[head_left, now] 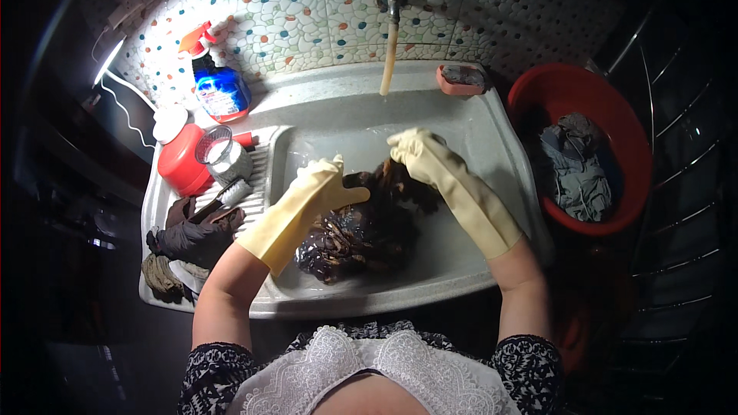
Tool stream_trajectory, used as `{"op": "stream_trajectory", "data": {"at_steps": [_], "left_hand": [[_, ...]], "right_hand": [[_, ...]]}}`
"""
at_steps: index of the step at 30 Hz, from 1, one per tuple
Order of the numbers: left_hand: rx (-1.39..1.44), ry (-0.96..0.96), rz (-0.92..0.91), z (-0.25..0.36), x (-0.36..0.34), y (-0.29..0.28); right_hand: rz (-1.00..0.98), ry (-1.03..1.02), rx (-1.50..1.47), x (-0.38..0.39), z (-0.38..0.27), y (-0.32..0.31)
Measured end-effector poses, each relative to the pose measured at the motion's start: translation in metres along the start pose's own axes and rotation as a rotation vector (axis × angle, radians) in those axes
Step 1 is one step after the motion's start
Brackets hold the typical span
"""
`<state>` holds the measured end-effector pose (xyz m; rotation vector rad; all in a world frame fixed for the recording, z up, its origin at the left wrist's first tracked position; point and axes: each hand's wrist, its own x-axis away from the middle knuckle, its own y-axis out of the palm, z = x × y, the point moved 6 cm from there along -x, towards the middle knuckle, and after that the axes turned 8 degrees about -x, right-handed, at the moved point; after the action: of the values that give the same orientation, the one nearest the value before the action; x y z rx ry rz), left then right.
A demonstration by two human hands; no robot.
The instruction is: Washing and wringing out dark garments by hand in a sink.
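Observation:
A wet dark garment (361, 238), bunched up with brownish folds, lies in the sink (453, 273). My right hand (419, 150), in a cream rubber glove, is closed on the garment's far part and lifts it a little. My left hand (319, 184) wears a matching glove and rests at the garment's left side. Its thumb is stretched out over the dark cloth, apart from the fingers. Part of the cloth shows between thumb and fingers, and some of the left fingertips are hard to make out.
A tap (393, 4) with a yellowish hose hangs above. Left stand a blue spray bottle (221, 91), a red container (183, 160), a clear cup (215, 146), a brush (233, 194) and dark cloths (192, 234). A soap dish (461, 79) and a red basin (530, 96) with clothes are right.

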<state>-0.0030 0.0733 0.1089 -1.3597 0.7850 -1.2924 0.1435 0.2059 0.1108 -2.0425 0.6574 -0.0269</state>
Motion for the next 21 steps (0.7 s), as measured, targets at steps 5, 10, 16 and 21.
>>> {"op": "stream_trajectory", "data": {"at_steps": [5, 10, 16, 21], "left_hand": [[-0.185, 0.409, 0.894, 0.01, -0.014, -0.001], [0.576, 0.17, 0.069, 0.034, -0.017, -0.008], [0.359, -0.105, 0.203, 0.002, -0.037, 0.003], [0.317, -0.119, 0.433, -0.039, -0.049, 0.003]], "right_hand": [[0.221, -0.096, -0.79, -0.017, -0.049, -0.053], [0.342, -0.016, -0.951, -0.015, -0.05, -0.077], [0.606, 0.035, -0.663, 0.011, 0.009, -0.069], [0.328, 0.088, 0.367, 0.01, 0.025, -0.052]]}}
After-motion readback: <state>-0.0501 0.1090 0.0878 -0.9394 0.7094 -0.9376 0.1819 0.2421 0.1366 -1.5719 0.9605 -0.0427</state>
